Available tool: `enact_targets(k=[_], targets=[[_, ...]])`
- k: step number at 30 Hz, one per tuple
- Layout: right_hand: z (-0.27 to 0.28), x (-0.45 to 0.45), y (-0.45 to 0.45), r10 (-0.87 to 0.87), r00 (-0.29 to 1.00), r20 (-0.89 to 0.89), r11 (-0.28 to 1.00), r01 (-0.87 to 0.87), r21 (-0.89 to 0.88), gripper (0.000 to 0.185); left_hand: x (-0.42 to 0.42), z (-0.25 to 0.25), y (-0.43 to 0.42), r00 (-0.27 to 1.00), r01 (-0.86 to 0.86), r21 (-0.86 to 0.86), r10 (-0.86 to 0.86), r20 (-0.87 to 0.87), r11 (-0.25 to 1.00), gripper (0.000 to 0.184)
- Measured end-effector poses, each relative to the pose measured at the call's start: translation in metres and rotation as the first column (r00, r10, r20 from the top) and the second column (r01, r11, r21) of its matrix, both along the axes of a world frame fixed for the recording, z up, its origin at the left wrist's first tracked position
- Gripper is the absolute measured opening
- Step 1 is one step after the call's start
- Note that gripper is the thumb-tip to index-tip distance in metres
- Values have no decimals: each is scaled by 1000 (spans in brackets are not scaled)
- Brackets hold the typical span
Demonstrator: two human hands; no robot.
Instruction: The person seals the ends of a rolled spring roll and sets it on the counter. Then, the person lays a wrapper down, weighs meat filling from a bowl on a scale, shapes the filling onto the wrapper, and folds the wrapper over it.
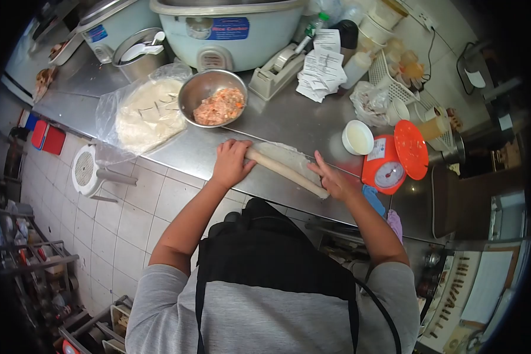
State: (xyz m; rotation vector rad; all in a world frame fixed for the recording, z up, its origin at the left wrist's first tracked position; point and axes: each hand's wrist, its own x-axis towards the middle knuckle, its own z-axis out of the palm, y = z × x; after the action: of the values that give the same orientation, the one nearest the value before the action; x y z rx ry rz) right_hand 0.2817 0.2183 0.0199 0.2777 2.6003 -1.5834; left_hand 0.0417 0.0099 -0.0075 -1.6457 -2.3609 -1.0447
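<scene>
A wooden rolling pin (286, 171) lies slanted across the near edge of a flat, pale sheet of dough (284, 154) on the steel counter. My left hand (231, 163) is curled over the pin's left end. At the other end, my right hand (334, 178) has its fingers stretched out and apart, beside the pin and the dough's right edge; whether its palm presses on the pin I cannot tell. Beyond my left hand stands a metal bowl (189, 88) with an orange-flecked minced filling (219, 106). Left of it, a larger mass of dough (150, 115) rests in clear plastic.
An orange kitchen scale (383, 165) and a white bowl (357, 137) stand to the right. A large rice cooker (242, 38), a tape dispenser (277, 72) and paper slips (323, 68) line the back. A white stool (88, 171) is on the tiled floor, left.
</scene>
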Motion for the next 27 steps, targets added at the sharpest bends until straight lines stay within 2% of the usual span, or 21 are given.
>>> enact_targets(k=[1,3,5,8,11,14,15,17,20,23,26,27], targets=[[11,14,-9,-1,994,112,1000,3,-19,86,1,0,0,1000,-2,-1,2,-6,1000,48],[12,33,-14,35,989,147,986,-59,156,83,2,1,0,1000,-6,-3,6,-22,1000,48],[-1,48,-14,143,989,32,836,-138,530,79,1,-2,0,1000,0,-21,-1,-25,1000,48],[10,60,-6,100,994,34,819,-102,564,78,4,1,0,999,0,-37,-1,-39,999,50],[19,45,-20,55,998,14,896,-56,440,80,10,7,1,981,49,62,-36,-190,997,50],[-12,40,-18,79,997,16,809,-73,583,89,12,1,6,952,241,16,-233,-201,970,40],[-5,36,-15,22,999,47,788,-46,614,89,14,-1,10,930,314,-8,-309,-199,950,38],[13,32,-17,-114,987,111,745,11,667,90,16,2,14,930,315,6,-308,-201,949,31],[10,25,-44,-120,976,-180,676,213,705,71,9,2,19,917,354,2,-347,-198,935,29],[0,23,-64,-178,953,-244,587,301,751,44,3,2,20,912,385,23,-376,-164,923,28],[-18,29,-64,-316,877,-361,550,480,683,23,-6,0,24,916,397,33,-393,-84,917,26],[-21,29,-62,-361,866,-347,557,498,664,22,-9,-1,26,922,387,37,-386,-33,921,25]])
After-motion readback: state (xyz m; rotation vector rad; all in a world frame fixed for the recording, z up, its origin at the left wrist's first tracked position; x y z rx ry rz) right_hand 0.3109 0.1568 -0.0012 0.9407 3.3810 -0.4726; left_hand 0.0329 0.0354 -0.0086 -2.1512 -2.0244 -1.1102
